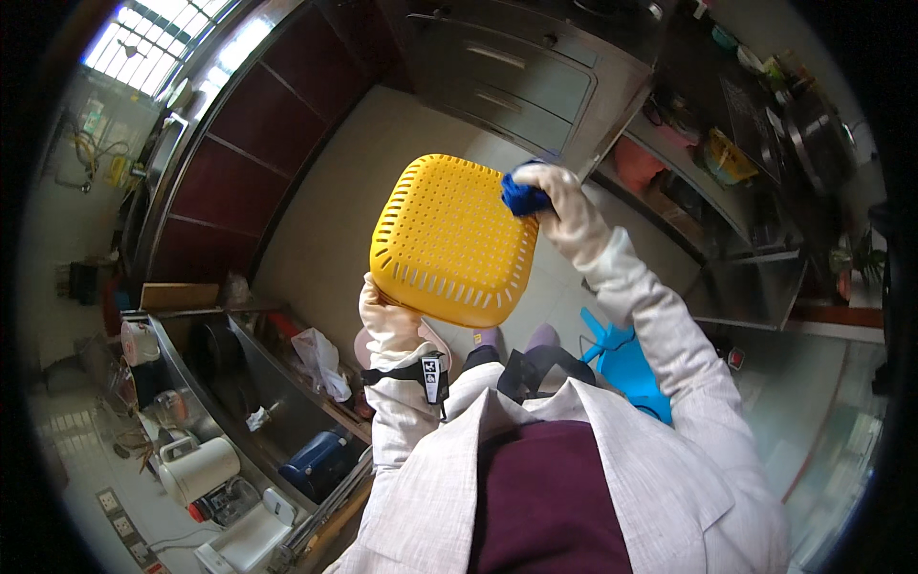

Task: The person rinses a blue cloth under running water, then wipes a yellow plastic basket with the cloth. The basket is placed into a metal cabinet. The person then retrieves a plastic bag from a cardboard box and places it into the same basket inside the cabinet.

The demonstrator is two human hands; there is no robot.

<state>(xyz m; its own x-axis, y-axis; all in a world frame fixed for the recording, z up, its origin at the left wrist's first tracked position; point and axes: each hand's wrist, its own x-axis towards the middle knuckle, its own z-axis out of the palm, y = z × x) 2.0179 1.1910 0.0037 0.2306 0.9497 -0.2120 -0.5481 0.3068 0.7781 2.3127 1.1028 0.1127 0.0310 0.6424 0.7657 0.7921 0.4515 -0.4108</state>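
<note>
From my end I see pale floor (320,182) beyond and below both hands. Between them is the yellow basket (454,234), held up off the floor, its perforated face toward my camera. The blue plastic piece (631,378) lies nearer the body than my right hand, and a clear plastic bag (320,362) sits left of my left wrist. My left hand (384,311) grips the basket's near-left corner. My right hand (557,196) is closed around a blue cloth (523,194) at the basket's right edge.
</note>
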